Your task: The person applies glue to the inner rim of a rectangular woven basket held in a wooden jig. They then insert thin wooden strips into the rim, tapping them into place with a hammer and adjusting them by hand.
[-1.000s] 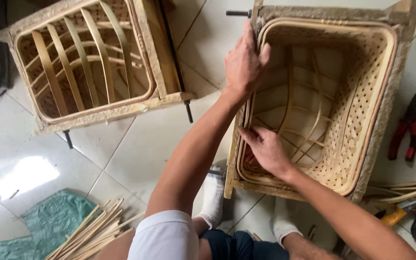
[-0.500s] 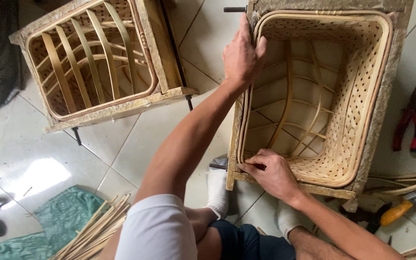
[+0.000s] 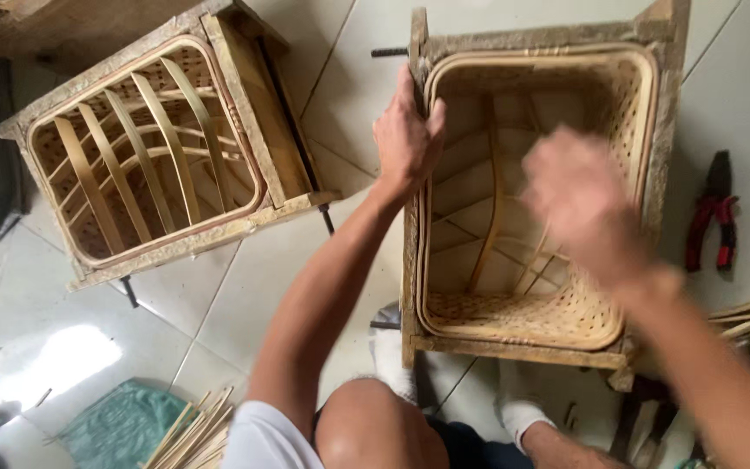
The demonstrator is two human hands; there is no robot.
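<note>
My left hand (image 3: pixel 405 139) grips the left edge of the wooden frame (image 3: pixel 542 39) that surrounds the woven basket (image 3: pixel 618 304) in front of me, fingers curled over the top of that edge near its far left corner, thumb on the inner side against the pale rim. The basket sits inside the frame with its mouth facing up at me; its bottom and right wall are closely woven, while the left wall shows only bare ribs with floor tile visible between them.

My right hand (image 3: pixel 579 204) is above the basket's open mouth, towards its right side, and it is smeared with motion (I cannot tell whether the fingers are spread or closed, or whether anything is pinched in them). It does not appear to touch the rim.

The framed basket stands on the tiled floor (image 3: pixel 279 269) just beyond my knees, with my white socks (image 3: pixel 523 417) showing by its near edge. A second frame with a ribbed basket (image 3: pixel 145 165) lies tilted on the floor to the left, well apart. Red-handled pliers (image 3: pixel 712 217) lie on the tiles right of the frame. A bundle of thin cane strips (image 3: pixel 193 430) rests at the near left, beside a green cloth (image 3: pixel 119 426).
</note>
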